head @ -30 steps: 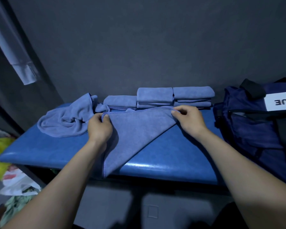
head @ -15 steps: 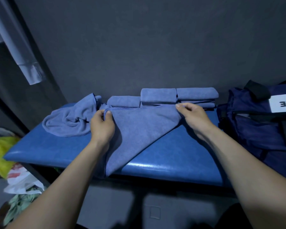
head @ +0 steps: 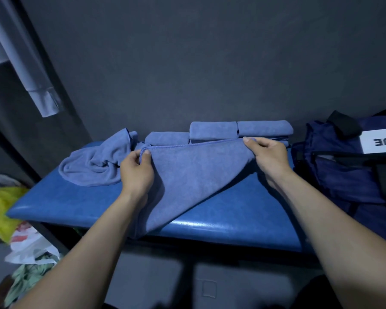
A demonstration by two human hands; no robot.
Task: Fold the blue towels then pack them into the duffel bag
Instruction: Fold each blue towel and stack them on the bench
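Note:
A blue towel (head: 194,177) is stretched between my hands over the blue padded bench (head: 221,219), its lower corner hanging past the front edge. My left hand (head: 137,172) pinches its top left corner. My right hand (head: 267,157) pinches the top right corner. Behind it, against the wall, lie folded blue towels (head: 239,130), some stacked. A crumpled blue towel (head: 98,162) lies to the left on the bench. The navy duffel bag (head: 348,175) with a white label sits on the right end of the bench.
A dark wall stands close behind the bench. Plastic bags (head: 11,219), yellow and white, lie on the floor at the left. A pale garment (head: 27,70) hangs at the upper left.
Both hands have raised the towel's top edge a little and pulled it taut; my right hand shifted slightly to the right, toward the folded stack.

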